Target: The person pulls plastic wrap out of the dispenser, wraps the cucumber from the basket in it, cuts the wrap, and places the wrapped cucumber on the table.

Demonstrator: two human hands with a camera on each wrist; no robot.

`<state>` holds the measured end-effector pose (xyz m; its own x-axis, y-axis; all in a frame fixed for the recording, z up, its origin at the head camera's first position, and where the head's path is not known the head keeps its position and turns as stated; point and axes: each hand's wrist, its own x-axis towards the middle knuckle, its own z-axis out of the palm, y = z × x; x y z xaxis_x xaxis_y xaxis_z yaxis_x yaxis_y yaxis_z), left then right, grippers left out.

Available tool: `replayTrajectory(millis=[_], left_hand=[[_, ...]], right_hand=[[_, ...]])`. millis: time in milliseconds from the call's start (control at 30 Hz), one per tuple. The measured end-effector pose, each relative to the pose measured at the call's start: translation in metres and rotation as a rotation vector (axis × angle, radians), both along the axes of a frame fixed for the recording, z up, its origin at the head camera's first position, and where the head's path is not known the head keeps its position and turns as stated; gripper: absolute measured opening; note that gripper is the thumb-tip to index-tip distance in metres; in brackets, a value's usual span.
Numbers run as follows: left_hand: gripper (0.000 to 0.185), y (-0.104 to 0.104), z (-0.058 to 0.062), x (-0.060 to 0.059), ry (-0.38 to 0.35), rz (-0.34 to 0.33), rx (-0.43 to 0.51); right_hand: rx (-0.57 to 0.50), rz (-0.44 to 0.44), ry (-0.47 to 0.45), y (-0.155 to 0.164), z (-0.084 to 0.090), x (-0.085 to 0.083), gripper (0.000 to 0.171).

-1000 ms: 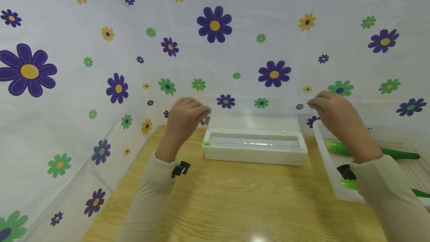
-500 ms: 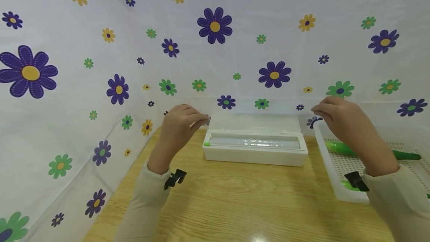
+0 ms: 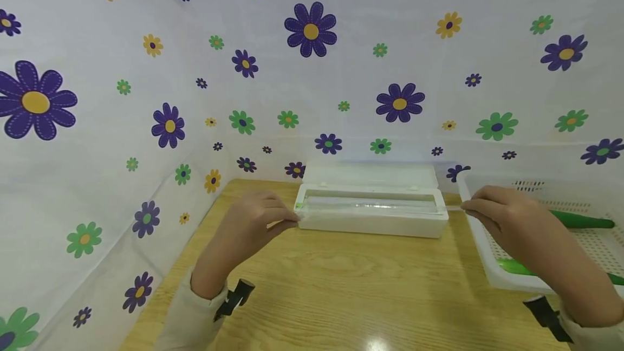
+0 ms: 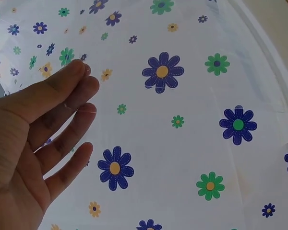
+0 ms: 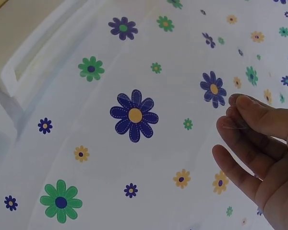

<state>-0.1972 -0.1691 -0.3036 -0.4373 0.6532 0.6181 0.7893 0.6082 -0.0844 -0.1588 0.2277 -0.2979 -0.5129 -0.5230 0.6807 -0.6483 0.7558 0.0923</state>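
Note:
A clear sheet of cling film (image 3: 454,208) stretches between my two hands across the front of a white dispenser box (image 3: 370,226). At the box's left end, my left hand (image 3: 248,229) pinches one side of the film between thumb and fingertips. Beyond the right end, my right hand (image 3: 517,226) pinches the other side, over the basket's edge. Inside the box lies the film roll (image 3: 341,202), with the lid (image 3: 370,176) tipped open at the back. Both wrist views show thumb against fingertips, the film nearly invisible against the flowered backdrop.
A white perforated basket (image 3: 480,256) stands on the right with green, long-handled things (image 3: 582,220) in it, partly hidden by my right arm. A flowered sheet (image 3: 312,80) closes off the back and left of the wooden table (image 3: 331,286).
Both hands have come down and toward me from above and behind the box, drawing the film down over its front edge. The box stays in place.

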Motion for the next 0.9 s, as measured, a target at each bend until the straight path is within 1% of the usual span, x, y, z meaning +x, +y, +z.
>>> replayTrajectory(millis=[67, 133, 233, 333, 500, 600, 700, 800, 900], left_hand=[[0.011, -0.001, -0.003, 0.006, -0.053, -0.008, -0.030], [0.009, -0.002, -0.006, 0.011, -0.132, -0.007, -0.073], [0.007, -0.001, -0.011, 0.018, -0.266, 0.001, -0.155], [0.006, 0.001, -0.017, 0.023, -0.360, 0.000, -0.218], [0.006, 0.004, -0.027, 0.026, -0.465, 0.007, -0.283], [0.005, 0.005, -0.033, 0.026, -0.534, 0.011, -0.328], [0.007, 0.007, -0.040, 0.025, -0.595, 0.005, -0.361], [0.010, 0.009, -0.048, 0.024, -0.653, 0.011, -0.388], [0.013, 0.011, -0.058, 0.022, -0.694, 0.016, -0.414]], right_hand=[[0.014, 0.017, 0.010, 0.000, -0.005, 0.006, 0.045], [0.033, 0.030, 0.023, 0.000, -0.011, 0.011, 0.069], [0.058, 0.062, 0.026, 0.000, -0.020, 0.019, 0.068], [0.071, 0.097, 0.028, 0.000, -0.029, 0.024, 0.066], [0.076, 0.167, 0.011, -0.003, -0.044, 0.028, 0.062], [0.097, 0.225, -0.027, -0.008, -0.054, 0.031, 0.058], [0.143, 0.267, -0.070, -0.011, -0.064, 0.032, 0.056], [0.186, 0.288, -0.105, -0.012, -0.075, 0.032, 0.057], [0.222, 0.301, -0.125, -0.012, -0.087, 0.032, 0.058]])
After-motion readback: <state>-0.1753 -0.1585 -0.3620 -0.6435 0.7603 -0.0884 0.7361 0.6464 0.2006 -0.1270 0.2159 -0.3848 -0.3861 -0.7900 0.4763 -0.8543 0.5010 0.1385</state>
